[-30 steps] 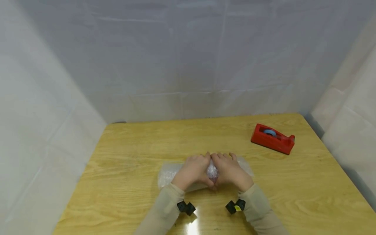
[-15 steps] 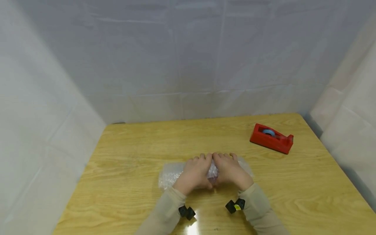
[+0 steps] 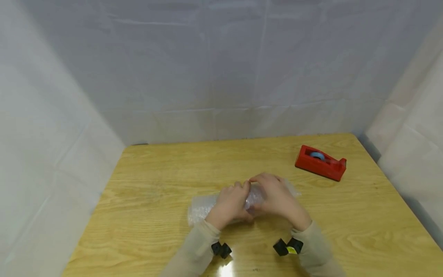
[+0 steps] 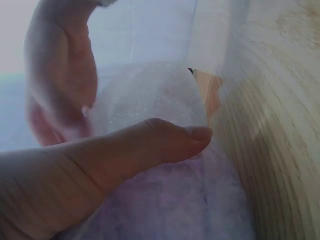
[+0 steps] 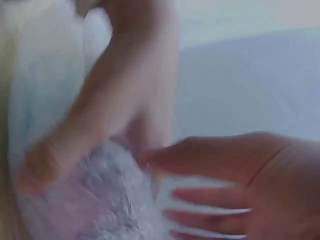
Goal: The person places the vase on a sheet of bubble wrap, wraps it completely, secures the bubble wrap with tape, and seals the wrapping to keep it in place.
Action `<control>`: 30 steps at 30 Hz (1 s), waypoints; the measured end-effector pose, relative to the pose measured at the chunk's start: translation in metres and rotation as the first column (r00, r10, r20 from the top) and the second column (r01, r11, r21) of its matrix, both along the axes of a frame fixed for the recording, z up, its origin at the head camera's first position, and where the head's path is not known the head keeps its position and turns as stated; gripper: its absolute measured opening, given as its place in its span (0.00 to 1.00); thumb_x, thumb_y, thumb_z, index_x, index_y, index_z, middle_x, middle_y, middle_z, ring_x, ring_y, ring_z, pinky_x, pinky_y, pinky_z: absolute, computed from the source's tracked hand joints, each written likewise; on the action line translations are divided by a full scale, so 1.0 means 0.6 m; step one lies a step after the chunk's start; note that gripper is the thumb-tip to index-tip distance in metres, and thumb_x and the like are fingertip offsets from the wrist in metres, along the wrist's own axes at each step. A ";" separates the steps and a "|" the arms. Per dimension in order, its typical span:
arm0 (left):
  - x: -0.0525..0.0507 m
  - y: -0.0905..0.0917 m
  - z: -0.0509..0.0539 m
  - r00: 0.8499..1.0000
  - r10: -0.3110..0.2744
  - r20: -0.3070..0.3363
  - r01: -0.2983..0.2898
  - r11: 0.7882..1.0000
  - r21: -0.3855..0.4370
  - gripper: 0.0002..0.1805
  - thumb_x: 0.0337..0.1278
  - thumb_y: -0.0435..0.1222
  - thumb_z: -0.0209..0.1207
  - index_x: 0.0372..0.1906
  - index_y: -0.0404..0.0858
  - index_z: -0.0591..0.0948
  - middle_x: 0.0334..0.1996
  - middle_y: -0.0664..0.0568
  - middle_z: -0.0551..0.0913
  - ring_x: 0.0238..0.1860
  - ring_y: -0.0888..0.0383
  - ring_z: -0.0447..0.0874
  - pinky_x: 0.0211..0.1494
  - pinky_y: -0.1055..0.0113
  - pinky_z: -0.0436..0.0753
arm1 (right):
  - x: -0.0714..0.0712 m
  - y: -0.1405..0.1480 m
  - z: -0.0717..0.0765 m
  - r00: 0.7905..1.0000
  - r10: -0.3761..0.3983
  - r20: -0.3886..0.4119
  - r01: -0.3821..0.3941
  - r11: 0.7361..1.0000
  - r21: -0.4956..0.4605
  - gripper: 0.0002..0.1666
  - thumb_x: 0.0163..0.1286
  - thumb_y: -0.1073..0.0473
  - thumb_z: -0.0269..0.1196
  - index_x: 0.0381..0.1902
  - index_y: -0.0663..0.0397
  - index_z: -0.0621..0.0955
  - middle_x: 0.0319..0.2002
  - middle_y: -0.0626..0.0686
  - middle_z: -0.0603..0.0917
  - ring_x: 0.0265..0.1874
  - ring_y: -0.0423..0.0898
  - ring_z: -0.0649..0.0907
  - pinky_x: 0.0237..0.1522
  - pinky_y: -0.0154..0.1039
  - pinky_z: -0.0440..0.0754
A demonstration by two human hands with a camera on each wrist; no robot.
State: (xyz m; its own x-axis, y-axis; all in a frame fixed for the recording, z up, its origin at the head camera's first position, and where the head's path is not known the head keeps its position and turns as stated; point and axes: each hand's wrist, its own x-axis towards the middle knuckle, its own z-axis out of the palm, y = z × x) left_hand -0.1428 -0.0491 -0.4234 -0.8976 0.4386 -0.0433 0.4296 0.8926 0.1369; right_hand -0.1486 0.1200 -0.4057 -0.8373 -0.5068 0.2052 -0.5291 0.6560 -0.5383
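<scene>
A roll of bubble wrap lies across the table, with something purplish showing dimly through its layers; what is inside cannot be told. My left hand grips the roll near its middle, and its thumb lies over the film in the left wrist view. To the right, my right hand is over the roll, its fingers spread and fairly straight. In the right wrist view this right hand is blurred, thumb and fingers apart beside the wrap; any contact there is unclear.
A red tape dispenser holding a roll of blue-cored tape stands at the back right of the wooden table. White sheeting hangs behind the table and along both sides.
My right hand has shifted rightward, loosening from the wrap and opening a gap from the left hand. The left hand stays on the roll, having moved only slightly.
</scene>
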 end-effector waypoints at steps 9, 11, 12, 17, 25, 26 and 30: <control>-0.006 -0.006 0.000 0.999 -0.020 0.048 0.017 0.998 0.062 0.54 0.32 0.60 0.76 0.67 0.43 0.67 0.39 0.45 0.81 0.37 0.51 0.80 0.38 0.59 0.81 | 0.058 0.032 -0.033 0.921 0.245 0.304 -0.076 0.876 -0.476 0.12 0.70 0.59 0.64 0.27 0.58 0.85 0.20 0.50 0.83 0.17 0.39 0.78 0.21 0.38 0.80; -0.009 -0.008 0.000 0.998 -0.035 0.057 0.031 0.997 0.065 0.58 0.32 0.62 0.75 0.71 0.44 0.64 0.42 0.44 0.81 0.40 0.50 0.81 0.42 0.58 0.82 | 0.066 0.028 -0.061 0.859 0.282 0.428 -0.036 0.866 -0.498 0.19 0.74 0.56 0.60 0.26 0.64 0.84 0.17 0.54 0.83 0.13 0.40 0.78 0.16 0.39 0.80; -0.012 -0.010 0.000 0.997 -0.045 0.059 0.041 0.997 0.064 0.58 0.32 0.62 0.75 0.71 0.44 0.63 0.43 0.43 0.82 0.41 0.50 0.81 0.42 0.58 0.82 | 0.068 0.024 -0.076 0.827 0.290 0.481 -0.005 0.861 -0.509 0.21 0.75 0.55 0.58 0.27 0.66 0.84 0.17 0.55 0.83 0.13 0.41 0.79 0.16 0.40 0.80; -0.019 -0.013 0.002 0.992 -0.093 0.082 0.088 0.994 0.060 0.55 0.35 0.54 0.77 0.71 0.44 0.64 0.44 0.43 0.82 0.42 0.49 0.81 0.43 0.58 0.82 | 0.075 0.000 -0.136 0.698 0.243 0.674 0.253 0.797 -0.548 0.32 0.79 0.47 0.52 0.33 0.74 0.83 0.23 0.60 0.86 0.15 0.43 0.82 0.18 0.37 0.81; -0.016 -0.012 0.010 0.991 -0.098 0.090 0.095 0.995 0.027 0.56 0.38 0.51 0.76 0.74 0.43 0.61 0.54 0.39 0.78 0.46 0.46 0.81 0.49 0.55 0.82 | 0.075 -0.019 -0.159 0.627 0.232 0.744 0.431 0.692 -0.579 0.35 0.76 0.44 0.56 0.42 0.79 0.81 0.30 0.63 0.87 0.23 0.47 0.87 0.26 0.39 0.85; -0.015 -0.012 0.009 0.991 -0.096 0.087 0.094 0.995 0.032 0.56 0.39 0.51 0.75 0.75 0.43 0.60 0.56 0.38 0.77 0.46 0.45 0.82 0.49 0.54 0.82 | 0.075 -0.020 -0.158 0.628 0.236 0.742 0.437 0.682 -0.587 0.34 0.76 0.45 0.56 0.42 0.80 0.80 0.31 0.63 0.87 0.23 0.47 0.87 0.27 0.39 0.85; -0.007 -0.012 0.003 0.992 -0.107 0.066 0.105 0.994 0.043 0.58 0.41 0.52 0.74 0.76 0.41 0.56 0.62 0.33 0.73 0.45 0.42 0.83 0.49 0.53 0.83 | 0.073 -0.021 -0.158 0.620 0.253 0.743 0.459 0.651 -0.605 0.33 0.76 0.46 0.56 0.42 0.81 0.79 0.30 0.64 0.87 0.23 0.47 0.87 0.28 0.40 0.86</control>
